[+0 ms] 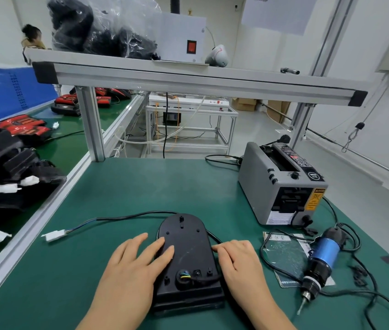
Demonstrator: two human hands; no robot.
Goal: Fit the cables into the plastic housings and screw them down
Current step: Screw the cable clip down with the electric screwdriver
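A black plastic housing lies flat on the green mat, rounded end away from me. A black cable leaves a round hole near its front edge, loops behind it and ends in a white connector at the left. My left hand rests on the housing's left side with straight fingers. My right hand lies flat against the housing's right edge, fingers near the cable. A blue and black electric screwdriver lies on the mat to the right, tip toward me.
A grey tape dispenser stands at the back right. A plastic bag lies under the screwdriver, with small black clips beside it. Black housings with white connectors are stacked on the conveyor at the left. An aluminium shelf frame spans overhead.
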